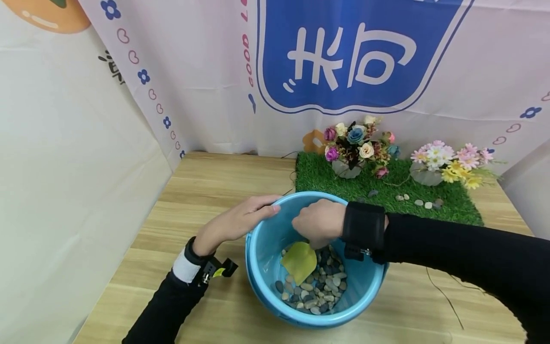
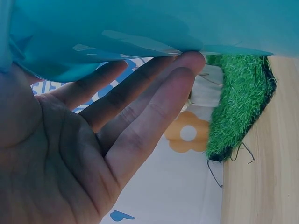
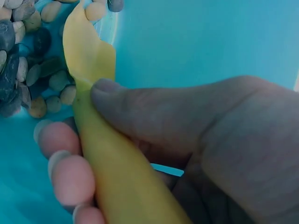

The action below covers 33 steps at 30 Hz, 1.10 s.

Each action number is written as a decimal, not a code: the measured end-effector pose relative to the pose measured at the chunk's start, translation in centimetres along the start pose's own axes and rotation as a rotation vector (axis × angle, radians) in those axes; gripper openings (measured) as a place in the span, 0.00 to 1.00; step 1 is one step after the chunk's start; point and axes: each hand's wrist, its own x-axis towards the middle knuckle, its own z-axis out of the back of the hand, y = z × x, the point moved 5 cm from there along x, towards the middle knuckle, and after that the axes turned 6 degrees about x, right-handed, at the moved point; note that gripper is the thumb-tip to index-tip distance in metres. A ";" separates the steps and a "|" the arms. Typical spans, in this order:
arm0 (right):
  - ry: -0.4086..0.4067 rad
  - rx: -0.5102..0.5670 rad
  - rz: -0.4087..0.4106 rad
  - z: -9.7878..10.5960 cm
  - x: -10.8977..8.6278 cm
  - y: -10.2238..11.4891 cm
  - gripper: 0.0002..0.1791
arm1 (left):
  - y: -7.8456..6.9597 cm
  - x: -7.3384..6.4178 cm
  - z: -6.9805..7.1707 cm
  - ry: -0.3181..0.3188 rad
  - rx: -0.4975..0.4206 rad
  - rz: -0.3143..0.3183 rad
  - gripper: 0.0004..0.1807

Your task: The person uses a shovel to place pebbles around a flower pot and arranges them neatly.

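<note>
A light blue bucket (image 1: 373,291) stands on the table, with many pebbles (image 1: 315,298) at its bottom. My left hand (image 1: 237,220) holds the bucket's left rim in the head view. Its thumb lies over the rim and its fingers lie along the outside wall, as the left wrist view (image 2: 117,126) shows. My right hand (image 1: 320,220) is inside the bucket, curled round the yellow handle of a toy shovel (image 1: 300,262). In the right wrist view, thumb and fingers wrap that shovel handle (image 3: 124,172); its blade points at the pebbles.
Behind the bucket lies a green turf mat (image 1: 397,203) bearing two flower pots, one with mixed roses (image 1: 355,143) and one with daisies (image 1: 455,162), plus several loose stones (image 1: 428,205). Thin dark strings (image 1: 444,298) lie on the wooden table (image 1: 206,191). A printed cloth (image 1: 215,95) hangs behind.
</note>
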 end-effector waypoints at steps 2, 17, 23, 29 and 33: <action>0.030 0.035 -0.002 -0.3 0.2 -0.1 0.08 | 0.0 0.0 0.0 -0.002 0.000 0.000 0.20; 0.115 0.138 -0.018 -1.1 0.7 -0.5 0.13 | 0.0 0.0 0.0 0.002 0.004 -0.006 0.20; 0.082 0.085 -0.008 -0.8 0.7 -0.2 0.12 | -0.1 0.0 0.1 0.002 0.006 -0.008 0.20; 0.049 0.035 0.051 -0.7 1.1 0.0 0.12 | -0.1 0.0 0.0 -0.002 0.001 0.002 0.20; 0.041 0.005 0.105 -0.7 1.4 0.2 0.12 | 0.0 0.0 0.0 -0.002 0.001 0.006 0.19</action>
